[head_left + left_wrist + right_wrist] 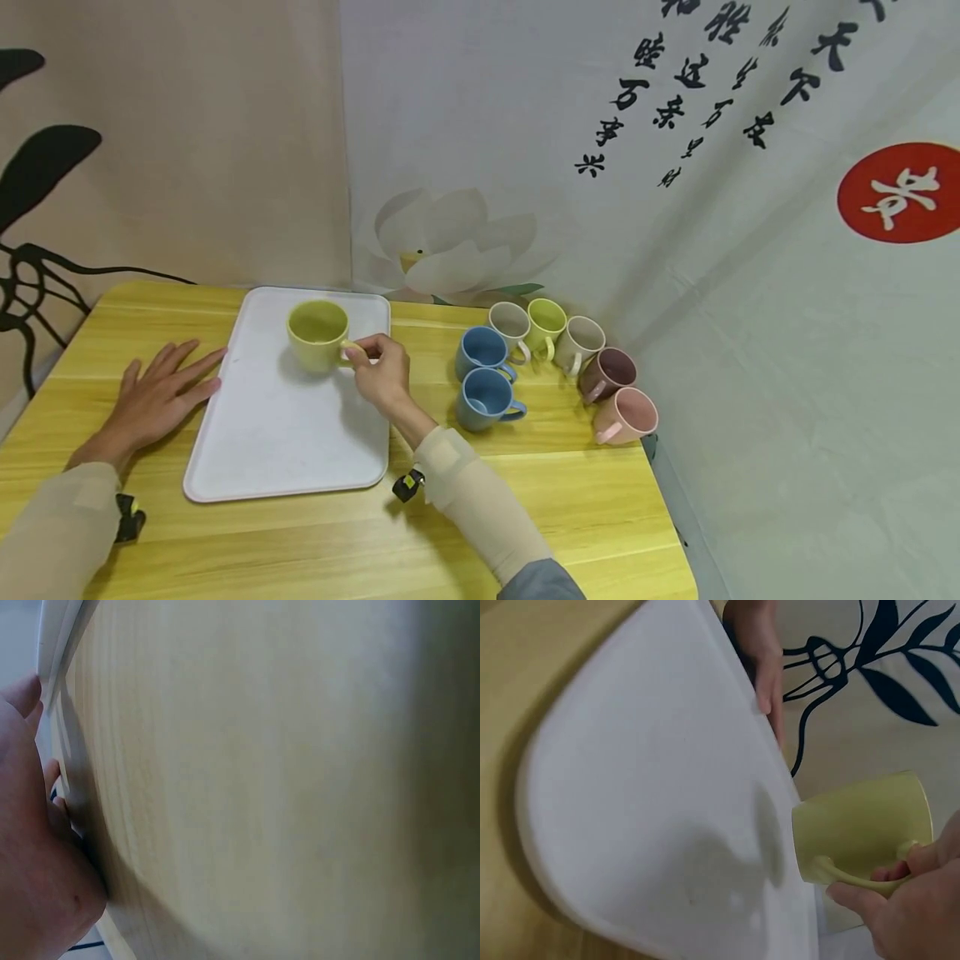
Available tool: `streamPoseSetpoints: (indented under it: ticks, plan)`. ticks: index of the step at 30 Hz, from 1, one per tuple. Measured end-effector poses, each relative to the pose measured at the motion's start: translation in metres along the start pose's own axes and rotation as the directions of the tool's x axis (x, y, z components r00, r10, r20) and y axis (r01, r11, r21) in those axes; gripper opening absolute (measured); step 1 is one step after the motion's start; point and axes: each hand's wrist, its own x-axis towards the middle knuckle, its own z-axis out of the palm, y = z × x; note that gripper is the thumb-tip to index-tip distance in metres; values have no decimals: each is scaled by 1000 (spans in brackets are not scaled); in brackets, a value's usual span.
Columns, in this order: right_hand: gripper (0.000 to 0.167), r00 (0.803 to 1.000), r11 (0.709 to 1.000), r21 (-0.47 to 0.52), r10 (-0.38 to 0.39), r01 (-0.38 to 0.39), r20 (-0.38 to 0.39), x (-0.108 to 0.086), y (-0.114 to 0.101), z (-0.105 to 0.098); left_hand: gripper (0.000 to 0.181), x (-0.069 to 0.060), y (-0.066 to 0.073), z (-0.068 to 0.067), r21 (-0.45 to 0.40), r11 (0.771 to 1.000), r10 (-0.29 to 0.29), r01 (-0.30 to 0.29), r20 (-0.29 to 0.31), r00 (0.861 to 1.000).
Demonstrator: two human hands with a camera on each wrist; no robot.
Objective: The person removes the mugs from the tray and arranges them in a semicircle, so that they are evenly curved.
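Observation:
A yellow-green mug [318,337] is over the back part of a white rectangular tray [285,450]. By its handle, my right hand [384,373] pinches it from the right. The right wrist view shows the mug [862,825] with its shadow on the tray, seemingly a little apart from the surface. My left hand [161,396] lies with fingers spread on the table beside the tray's left edge, its fingertips at the rim. Part of the left hand [37,847] also shows in the left wrist view, holding nothing.
On the wooden table [525,508], right of the tray, stand several mugs: two blue ones, the nearer blue mug [486,398] in front, then grey-white, a lime mug [545,323], a maroon mug [607,375] and a pink mug [626,415]. A printed cloth wall [450,125] rises behind.

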Motion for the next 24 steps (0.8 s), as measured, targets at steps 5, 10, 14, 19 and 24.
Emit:
streamPoseSetpoints:
  ticks: [5, 10, 14, 19, 24]
  plan:
    - [3, 999, 997, 70, -26, 24, 38, -14, -3, -16, 66, -1, 0, 1, 5, 1000, -4, 4, 1, 1000]
    - [7, 996, 996, 83, -41, 35, 78, -26, -3, -33, 65, -2, 1, 0, 10, 1000, -4, 4, -4, 1000]
    - [9, 994, 996, 82, -48, 40, 99, -35, -2, -46, 65, -2, 4, -1, 16, 1000, -2, 2, -5, 1000]
    - [6, 988, 991, 102, -99, 87, 121, -42, 1, -60, 65, -2, 3, 0, 11, 1000, -2, 2, -7, 1000]
    - [4, 980, 986, 130, -124, 104, 158, -48, 1, -74, 66, -1, 0, 1, 6, 1000, 4, -4, -3, 1000]
